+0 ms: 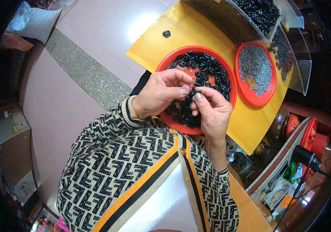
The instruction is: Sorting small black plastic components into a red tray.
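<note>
Over a round red tray [233,83] of small black two-holed cord locks [212,70], both my hands meet with closed fingertips. My right hand [215,114] pinches a small black piece, seemingly a cord lock [192,92], between thumb and index finger. Close beside it, my left hand [159,92] has its thumb and fingers drawn together; whatever sits between them is too small to make out. To the right of this tray, a second red tray [246,99] carries a heap of small silvery metal springs [255,65].
The trays stand on a yellow board [246,125]. One loose cord lock [166,33] lies near its far left edge. At the back right, a clear bin [268,36] is filled with black pieces. A black lamp-like device [304,156] with a cable stands at the right.
</note>
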### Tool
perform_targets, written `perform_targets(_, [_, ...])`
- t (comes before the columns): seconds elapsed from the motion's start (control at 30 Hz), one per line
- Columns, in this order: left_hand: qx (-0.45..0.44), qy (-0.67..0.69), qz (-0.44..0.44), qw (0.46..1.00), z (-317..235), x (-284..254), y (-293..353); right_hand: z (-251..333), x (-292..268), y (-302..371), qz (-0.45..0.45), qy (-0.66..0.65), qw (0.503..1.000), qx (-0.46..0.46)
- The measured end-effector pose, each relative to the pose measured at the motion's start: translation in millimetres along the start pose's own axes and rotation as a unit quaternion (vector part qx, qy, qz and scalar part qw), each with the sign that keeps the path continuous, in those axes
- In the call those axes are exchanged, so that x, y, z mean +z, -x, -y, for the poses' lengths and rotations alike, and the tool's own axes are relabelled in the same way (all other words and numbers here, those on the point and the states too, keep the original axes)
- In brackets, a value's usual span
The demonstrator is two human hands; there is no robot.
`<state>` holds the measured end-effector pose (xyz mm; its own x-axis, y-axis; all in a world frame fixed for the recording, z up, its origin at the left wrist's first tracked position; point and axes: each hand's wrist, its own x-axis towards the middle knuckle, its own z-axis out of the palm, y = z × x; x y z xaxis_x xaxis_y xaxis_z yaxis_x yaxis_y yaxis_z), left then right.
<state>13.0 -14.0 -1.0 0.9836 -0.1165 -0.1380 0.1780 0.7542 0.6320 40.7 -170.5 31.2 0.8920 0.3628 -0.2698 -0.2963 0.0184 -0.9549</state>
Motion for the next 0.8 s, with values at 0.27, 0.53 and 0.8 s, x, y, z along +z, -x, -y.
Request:
perform_targets(0.27, [0.002, -0.04, 0.01, 0.999, -6, 0, 2, 9, 10, 6, -0.008, -0.018, 1.0, -0.019])
perform_targets(0.53, [0.0, -0.055, 0.023, 0.998, -6, 2, 3, 11, 15, 10, -0.017, 0.033, 0.999, -0.033])
perform_targets(0.8, [0.033, -0.107, 0.012, 0.994, -4, 3, 5, 5, 16, 9, -0.031, 0.09, 0.994, -0.061])
